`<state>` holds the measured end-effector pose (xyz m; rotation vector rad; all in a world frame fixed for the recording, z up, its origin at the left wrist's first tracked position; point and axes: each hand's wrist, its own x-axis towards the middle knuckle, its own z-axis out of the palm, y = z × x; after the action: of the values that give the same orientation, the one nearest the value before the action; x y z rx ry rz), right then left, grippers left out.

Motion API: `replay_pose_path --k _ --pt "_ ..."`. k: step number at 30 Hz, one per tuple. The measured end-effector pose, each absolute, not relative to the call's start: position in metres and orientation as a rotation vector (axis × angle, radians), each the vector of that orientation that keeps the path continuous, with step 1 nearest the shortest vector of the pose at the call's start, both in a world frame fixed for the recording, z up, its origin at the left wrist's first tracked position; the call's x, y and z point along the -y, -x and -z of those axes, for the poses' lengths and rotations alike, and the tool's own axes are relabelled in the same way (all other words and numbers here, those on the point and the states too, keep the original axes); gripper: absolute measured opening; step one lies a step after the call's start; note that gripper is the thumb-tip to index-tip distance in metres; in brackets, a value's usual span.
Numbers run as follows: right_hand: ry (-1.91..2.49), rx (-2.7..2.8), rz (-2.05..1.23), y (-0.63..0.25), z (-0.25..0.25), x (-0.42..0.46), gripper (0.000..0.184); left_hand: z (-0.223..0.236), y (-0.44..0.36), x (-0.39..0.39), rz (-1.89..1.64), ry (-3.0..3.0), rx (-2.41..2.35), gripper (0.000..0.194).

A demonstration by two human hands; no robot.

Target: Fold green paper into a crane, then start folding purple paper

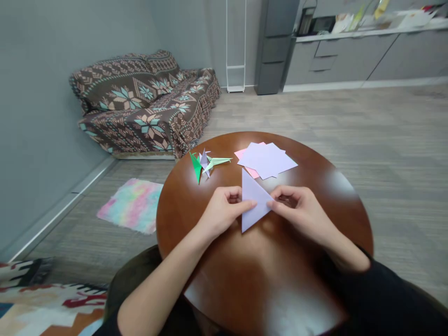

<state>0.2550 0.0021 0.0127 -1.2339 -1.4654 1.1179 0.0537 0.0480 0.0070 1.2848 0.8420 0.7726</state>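
A lilac paper folded into a triangle lies on the round brown table, its point aimed right. My left hand pinches the triangle's left edge with curled fingers. My right hand grips the right tip, fingers bent. Behind them sits a small stack of lilac and pink square sheets. Three folded paper cranes, green, lilac and pale green, stand at the table's far left.
A sofa under a patterned brown throw stands against the grey wall. A pastel fluffy mat lies on the floor left of the table. Grey cabinets and a cluttered counter line the far wall.
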Motion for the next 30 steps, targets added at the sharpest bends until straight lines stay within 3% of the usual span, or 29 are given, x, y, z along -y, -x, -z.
replay_pose_path --k 11,30 --pt "1.216 1.520 -1.221 -0.247 -0.016 0.002 0.009 -0.012 -0.053 -0.046 -0.659 -1.358 -0.822 0.025" --pt "1.214 1.390 -1.176 -0.264 -0.012 -0.011 0.012 -0.006 -0.052 -0.052 -0.867 -1.137 -0.834 0.029"
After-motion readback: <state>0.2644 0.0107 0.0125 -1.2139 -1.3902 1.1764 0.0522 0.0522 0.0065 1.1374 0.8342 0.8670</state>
